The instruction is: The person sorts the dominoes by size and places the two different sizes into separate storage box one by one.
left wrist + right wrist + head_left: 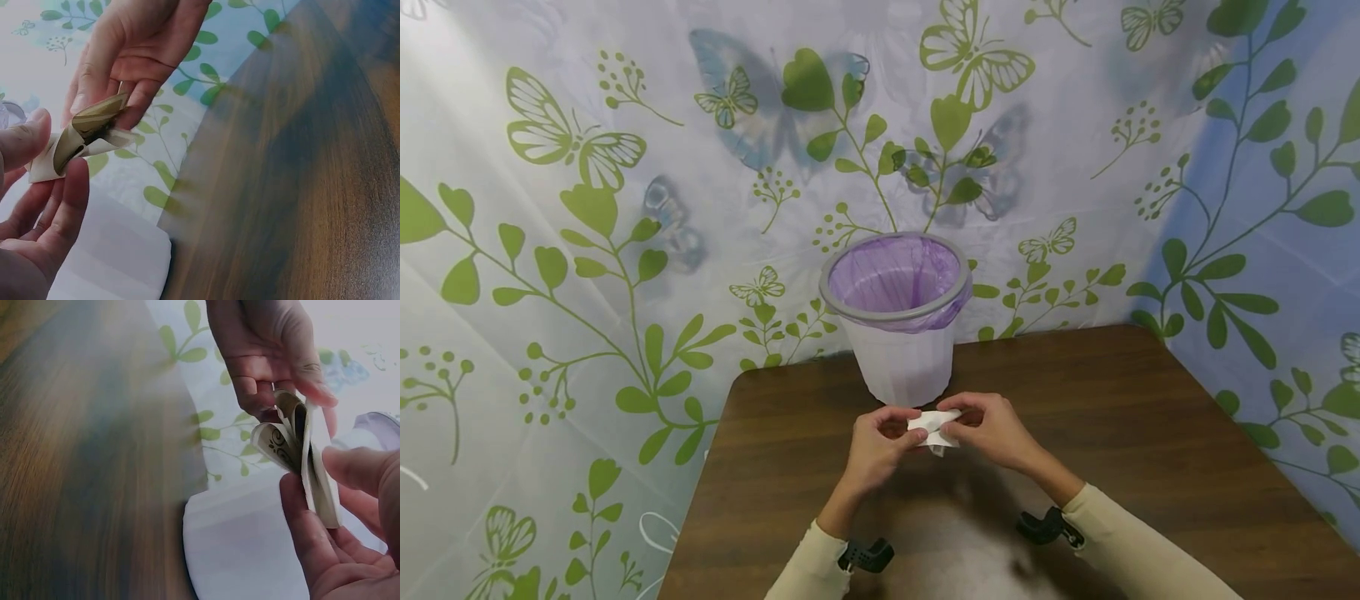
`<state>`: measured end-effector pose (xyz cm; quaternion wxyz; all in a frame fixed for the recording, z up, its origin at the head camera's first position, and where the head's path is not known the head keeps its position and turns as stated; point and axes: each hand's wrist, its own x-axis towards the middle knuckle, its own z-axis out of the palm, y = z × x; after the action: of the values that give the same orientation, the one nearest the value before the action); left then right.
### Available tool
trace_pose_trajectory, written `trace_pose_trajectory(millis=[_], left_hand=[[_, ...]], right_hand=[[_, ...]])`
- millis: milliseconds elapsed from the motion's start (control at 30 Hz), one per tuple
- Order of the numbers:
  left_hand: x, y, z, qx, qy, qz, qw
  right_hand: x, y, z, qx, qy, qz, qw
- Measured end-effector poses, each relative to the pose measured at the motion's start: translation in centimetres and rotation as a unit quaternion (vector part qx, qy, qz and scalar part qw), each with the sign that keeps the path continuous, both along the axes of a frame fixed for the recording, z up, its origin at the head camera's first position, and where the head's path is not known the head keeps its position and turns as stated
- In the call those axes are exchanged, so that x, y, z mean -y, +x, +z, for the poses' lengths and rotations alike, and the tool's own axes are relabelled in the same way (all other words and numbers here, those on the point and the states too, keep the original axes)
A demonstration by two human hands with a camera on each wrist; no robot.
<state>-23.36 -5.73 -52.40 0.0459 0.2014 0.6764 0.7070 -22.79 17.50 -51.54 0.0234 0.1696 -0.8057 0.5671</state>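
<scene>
Both hands meet over the table, just in front of the bin, and hold one small folded piece of white paper [934, 423] between them. My left hand [874, 450] pinches its left end between thumb and fingers, while my right hand [992, 429] pinches the right end. Seen from the right wrist, the folded paper [322, 481] has looped, layered folds and a dark swirl print on one flap. In the left wrist view the paper [47, 164] shows a shadowed opening between its folds.
A white bin [898, 362] with a grey rim and purple liner stands on the dark wooden table [1075, 400], near its back edge. Behind hangs a curtain [880, 167] printed with green leaves and butterflies. Black wrist mounts [868, 555] sit at both sleeves.
</scene>
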Motion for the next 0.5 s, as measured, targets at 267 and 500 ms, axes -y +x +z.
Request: trace_pose_trajectory(millis=[267,500], left_hand=[[-0.8,0.5,-0.1,-0.082,-0.078,0.086,0.9898],[-0.9,0.5,-0.2,-0.073,-0.083,0.067,0.9916]], right_hand=[[0.1,0.1,0.7,-0.004,-0.005,-0.026,0.9996],[0.4,0.4,1.1,-0.042,0.004,-0.025,0.9988]])
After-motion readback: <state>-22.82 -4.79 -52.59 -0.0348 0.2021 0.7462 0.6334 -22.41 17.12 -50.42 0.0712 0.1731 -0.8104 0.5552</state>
